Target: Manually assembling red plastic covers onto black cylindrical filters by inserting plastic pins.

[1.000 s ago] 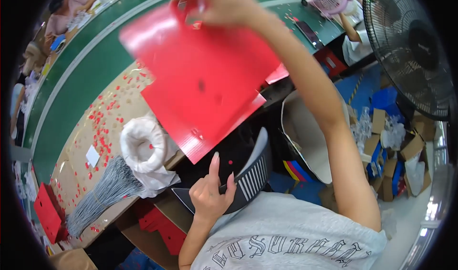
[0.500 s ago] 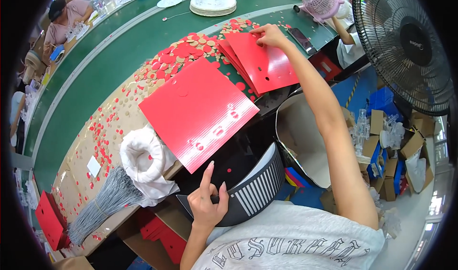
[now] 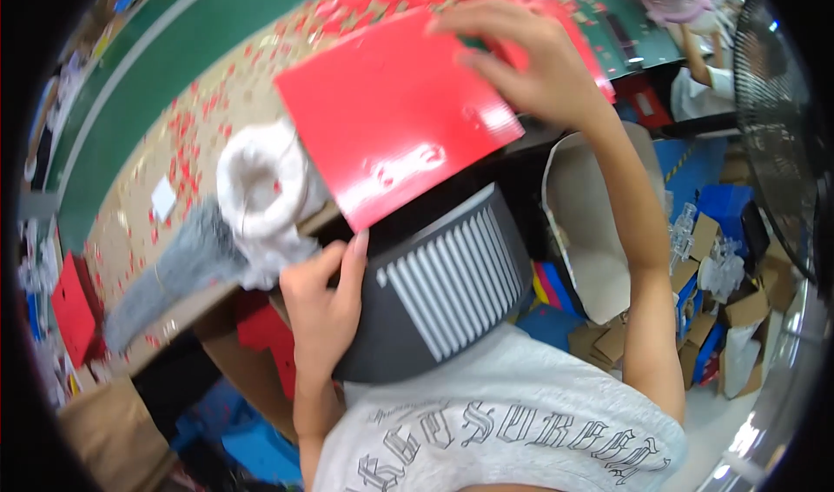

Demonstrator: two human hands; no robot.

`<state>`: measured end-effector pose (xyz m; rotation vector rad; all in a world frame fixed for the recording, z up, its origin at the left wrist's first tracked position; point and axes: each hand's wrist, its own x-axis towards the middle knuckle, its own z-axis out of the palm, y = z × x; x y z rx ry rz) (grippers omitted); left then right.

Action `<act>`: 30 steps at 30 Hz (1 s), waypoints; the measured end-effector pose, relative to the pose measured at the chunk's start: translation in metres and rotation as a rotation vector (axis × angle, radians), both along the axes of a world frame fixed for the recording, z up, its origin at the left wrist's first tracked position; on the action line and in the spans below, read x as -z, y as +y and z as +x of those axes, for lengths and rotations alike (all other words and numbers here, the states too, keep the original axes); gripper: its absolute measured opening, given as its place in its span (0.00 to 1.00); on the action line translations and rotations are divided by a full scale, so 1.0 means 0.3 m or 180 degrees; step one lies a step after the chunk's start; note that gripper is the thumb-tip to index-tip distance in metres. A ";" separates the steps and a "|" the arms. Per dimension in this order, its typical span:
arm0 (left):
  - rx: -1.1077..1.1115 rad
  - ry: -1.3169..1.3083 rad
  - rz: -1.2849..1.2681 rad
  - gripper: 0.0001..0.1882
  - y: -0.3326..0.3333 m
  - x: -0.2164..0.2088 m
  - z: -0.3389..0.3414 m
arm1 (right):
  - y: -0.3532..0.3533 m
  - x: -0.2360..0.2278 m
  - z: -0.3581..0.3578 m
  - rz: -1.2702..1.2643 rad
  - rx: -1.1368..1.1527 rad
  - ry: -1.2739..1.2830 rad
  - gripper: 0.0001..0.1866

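Note:
A shiny red sheet (image 3: 395,101) with small holes lies at the table's near edge, tilted in view. My left hand (image 3: 326,305) is closed, its thumb and forefinger pinched together at the sheet's near corner. Over the right side of the sheet hovers my right hand (image 3: 543,62), smeared by motion, its thumb and fingers apart and nothing seen between them. Partly behind that hand lie more red sheets (image 3: 573,36). A dark curved panel with pale slats (image 3: 452,283) rests against my lap, beside my left hand.
Red and tan discs (image 3: 365,9) are scattered over the green table. To the left are a white cloth-wrapped ring (image 3: 261,179) and a bundle of grey wires (image 3: 178,262). An open bin (image 3: 591,222) stands at right, near cardboard boxes (image 3: 747,305) and a fan (image 3: 777,136).
My right hand has left the red stack and come back over the nearer sheet, empty as far as seen. My left forefinger has folded in toward the sheet's corner. The whole view has shifted.

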<state>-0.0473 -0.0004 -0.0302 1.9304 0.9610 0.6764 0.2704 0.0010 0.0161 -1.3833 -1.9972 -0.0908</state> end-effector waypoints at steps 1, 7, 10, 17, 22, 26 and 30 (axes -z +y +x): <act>-0.0069 -0.0018 -0.0008 0.17 0.003 0.007 0.009 | -0.060 -0.003 -0.118 -0.0158 -0.0482 0.0155 0.16; -0.0282 -0.0299 -0.0348 0.16 0.008 0.021 0.042 | -0.320 0.154 -0.421 -0.0394 -0.0689 0.0614 0.21; -0.0223 -0.0315 -0.0520 0.17 -0.018 0.037 0.047 | -0.364 0.173 -0.435 -0.0795 -0.0262 0.0961 0.20; -0.0081 -0.0373 -0.0600 0.16 -0.059 0.055 0.059 | -0.371 0.178 -0.428 -0.0964 -0.0254 0.1585 0.11; 0.0005 -0.0278 -0.0507 0.17 -0.085 0.064 0.065 | -0.359 0.204 -0.398 -0.1905 -0.0548 0.2448 0.08; -0.0110 -0.0323 -0.0568 0.18 -0.063 0.065 0.070 | -0.349 0.215 -0.408 -0.1454 -0.0437 0.2214 0.11; -0.0232 -0.0442 -0.0544 0.18 -0.050 0.059 0.070 | -0.344 0.191 -0.418 -0.1276 -0.0200 0.2046 0.12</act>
